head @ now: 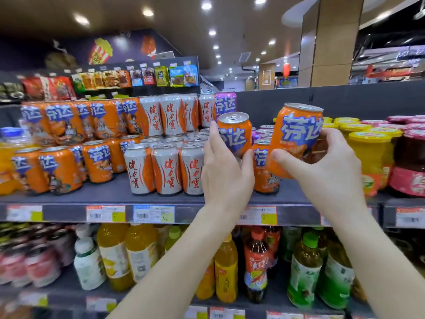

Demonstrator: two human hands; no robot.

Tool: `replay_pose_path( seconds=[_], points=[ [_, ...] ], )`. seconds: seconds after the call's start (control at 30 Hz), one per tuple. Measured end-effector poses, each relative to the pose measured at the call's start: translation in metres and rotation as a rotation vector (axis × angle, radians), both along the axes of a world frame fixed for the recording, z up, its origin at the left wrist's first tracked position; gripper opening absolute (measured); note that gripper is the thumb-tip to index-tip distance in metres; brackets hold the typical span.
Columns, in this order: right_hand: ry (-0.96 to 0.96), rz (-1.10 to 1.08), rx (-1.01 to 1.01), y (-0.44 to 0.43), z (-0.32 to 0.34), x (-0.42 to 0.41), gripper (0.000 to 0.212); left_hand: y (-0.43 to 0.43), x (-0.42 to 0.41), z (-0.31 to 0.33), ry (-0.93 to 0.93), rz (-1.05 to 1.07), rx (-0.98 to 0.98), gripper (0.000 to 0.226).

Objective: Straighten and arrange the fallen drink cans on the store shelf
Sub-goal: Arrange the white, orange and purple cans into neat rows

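My left hand grips an orange can with blue lettering, held upright above the shelf board. My right hand holds a second orange can, tilted slightly left and lifted off the shelf. Between the two hands a third orange can stands upright on the shelf. Purple cans stand behind it, partly hidden. One purple can sits on top of the stack further back.
White and orange cans stand stacked left of my hands, with more orange cans further left. Yellow-lidded jars and red jars stand at the right. Bottles fill the lower shelf.
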State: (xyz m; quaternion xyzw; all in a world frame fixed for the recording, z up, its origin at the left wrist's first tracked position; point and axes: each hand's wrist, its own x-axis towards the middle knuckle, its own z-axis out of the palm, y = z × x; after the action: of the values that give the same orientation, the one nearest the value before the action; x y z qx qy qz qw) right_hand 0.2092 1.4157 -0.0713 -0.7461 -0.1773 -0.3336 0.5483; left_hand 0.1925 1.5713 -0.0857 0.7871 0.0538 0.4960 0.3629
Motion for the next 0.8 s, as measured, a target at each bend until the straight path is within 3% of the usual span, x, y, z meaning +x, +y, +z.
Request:
replay_pose_path(
  seconds=[0.43,0.8],
  points=[
    [0.062,0.243,-0.063,0.134,-0.003,-0.046,0.054,0.141,-0.094,0.001,-0.058,0.077,-0.093,0.087],
    [0.094,0.326,-0.109,0.310,-0.003,-0.109,0.053,0.326,-0.130,-0.020,0.075,0.169,-0.099,0.084]
  ],
)
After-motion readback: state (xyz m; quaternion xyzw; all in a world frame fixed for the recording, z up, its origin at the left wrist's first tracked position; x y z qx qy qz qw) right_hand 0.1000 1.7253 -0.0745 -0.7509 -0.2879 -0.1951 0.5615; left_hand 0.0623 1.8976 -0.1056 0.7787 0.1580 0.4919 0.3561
